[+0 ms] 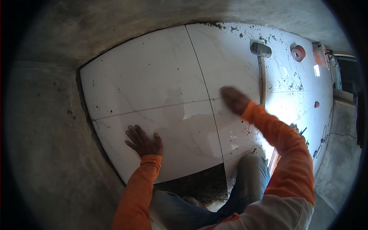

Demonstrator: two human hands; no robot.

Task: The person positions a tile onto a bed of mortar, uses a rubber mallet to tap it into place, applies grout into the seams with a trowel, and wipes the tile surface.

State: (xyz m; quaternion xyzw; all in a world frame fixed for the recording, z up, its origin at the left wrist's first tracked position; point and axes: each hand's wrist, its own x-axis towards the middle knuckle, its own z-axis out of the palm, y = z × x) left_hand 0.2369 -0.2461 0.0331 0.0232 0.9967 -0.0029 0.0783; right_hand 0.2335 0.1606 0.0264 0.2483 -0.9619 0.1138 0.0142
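Large white marble-look tiles cover the floor beneath me, divided by thin joints. My left hand rests palm down on the lower-left tile, its fingers spread and empty. Over the tiles just right of the central joint is my right hand, blurred, so its finger shape is unclear. A rubber mallet lies to its upper right, with the wooden handle pointing toward me. Dark bits are scattered over the tiles, thickest at the upper right.
A bare concrete wall borders the left and back. At the right are a red roll, an orange bucket, a small reddish piece and a cable. A dark untiled patch lies by my legs.
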